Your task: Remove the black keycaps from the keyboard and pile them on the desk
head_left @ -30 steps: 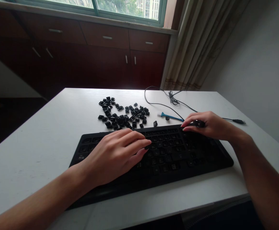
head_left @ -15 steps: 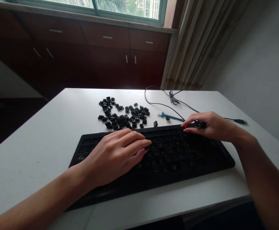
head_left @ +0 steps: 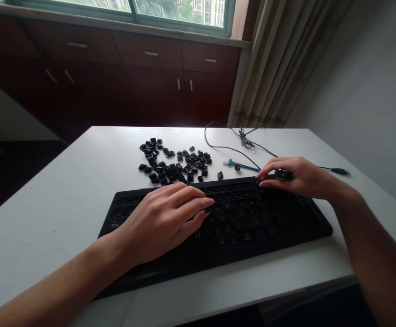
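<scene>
A black keyboard (head_left: 198,268) with many bare key sockets lies across the white table. My left hand (head_left: 170,215) rests over its left and middle part, thumb and forefinger pinched on what looks like a small black keycap (head_left: 207,210). At the keyboard's upper right edge, my right hand (head_left: 286,177) is closed, with its thumb and forefinger tips nearly together at the top keys. A dark, shiny object (head_left: 283,174) sits inside that hand; its kind is hard to make out. A heap of loose black keycaps (head_left: 172,170) lies behind the keyboard.
A blue brush (head_left: 242,164) lies behind the keyboard, with two stray keycaps close by. A thin black cable (head_left: 215,146) loops over the table's far right to a plug (head_left: 339,171). Beyond the white table (head_left: 41,227) stand dark red cabinets (head_left: 150,91).
The view has shifted very slightly. Both hands keep nearly the same pose and place on the keyboard, and the keycap heap is unchanged.
</scene>
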Demonstrator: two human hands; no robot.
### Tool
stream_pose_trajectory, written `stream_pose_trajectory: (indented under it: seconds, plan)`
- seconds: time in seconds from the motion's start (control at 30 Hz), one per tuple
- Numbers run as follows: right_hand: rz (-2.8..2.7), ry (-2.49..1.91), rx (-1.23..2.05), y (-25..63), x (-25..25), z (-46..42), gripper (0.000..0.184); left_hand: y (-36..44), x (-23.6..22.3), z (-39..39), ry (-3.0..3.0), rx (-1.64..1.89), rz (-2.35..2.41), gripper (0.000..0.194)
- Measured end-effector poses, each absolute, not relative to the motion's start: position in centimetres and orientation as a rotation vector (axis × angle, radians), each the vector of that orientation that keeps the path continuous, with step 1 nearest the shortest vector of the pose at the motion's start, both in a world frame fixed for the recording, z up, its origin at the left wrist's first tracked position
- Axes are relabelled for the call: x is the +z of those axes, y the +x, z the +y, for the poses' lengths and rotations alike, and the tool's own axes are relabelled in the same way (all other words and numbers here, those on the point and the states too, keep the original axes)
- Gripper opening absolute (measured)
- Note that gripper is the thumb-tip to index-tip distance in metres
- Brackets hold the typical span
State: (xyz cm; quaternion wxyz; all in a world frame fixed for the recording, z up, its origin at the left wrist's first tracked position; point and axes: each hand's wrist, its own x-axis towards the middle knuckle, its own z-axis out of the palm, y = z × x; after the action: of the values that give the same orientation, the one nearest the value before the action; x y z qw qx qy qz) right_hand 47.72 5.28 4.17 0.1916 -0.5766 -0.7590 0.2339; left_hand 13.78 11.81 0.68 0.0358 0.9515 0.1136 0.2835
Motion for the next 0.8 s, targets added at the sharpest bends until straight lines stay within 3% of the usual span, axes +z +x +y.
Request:
stream_pose_trajectory:
  seconds: [0.8]
  plan:
    - [-2.263, -1.530, 0.465, 47.37, 4.07, 5.24, 0.020, 13.63, 0.90, 11.70, 2.921, 0.843, 0.367, 0.025]
